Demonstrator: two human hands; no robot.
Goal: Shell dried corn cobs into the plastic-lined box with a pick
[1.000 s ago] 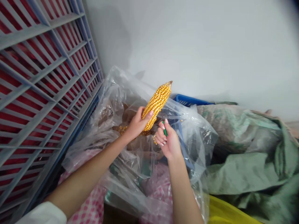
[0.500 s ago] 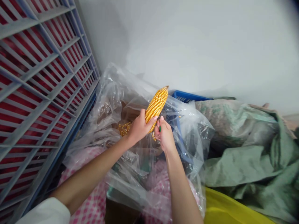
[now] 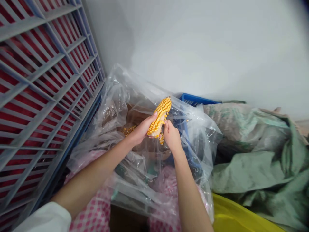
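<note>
My left hand (image 3: 141, 130) is wrapped round the lower part of a yellow corn cob (image 3: 160, 115), which tilts up to the right over a clear plastic bag (image 3: 135, 96). My right hand (image 3: 172, 137) is closed beside the cob's base and presses against it; a small green-handled tool was in it a moment ago but is hidden now. Loose kernels (image 3: 128, 130) lie inside the bag just left of my left hand, and a few hang at the cob's base.
A grey slatted rack (image 3: 45, 80) with red behind it stands on the left. A blue crate (image 3: 196, 100) shows behind the bag, green woven sacks (image 3: 253, 154) lie at the right, and a yellow sheet (image 3: 236, 219) is at the bottom right. A white wall rises behind.
Both hands have lowered the cob toward the bag and tilted it flatter. My right hand closed in on the cob's base, and the green tool went out of sight.
</note>
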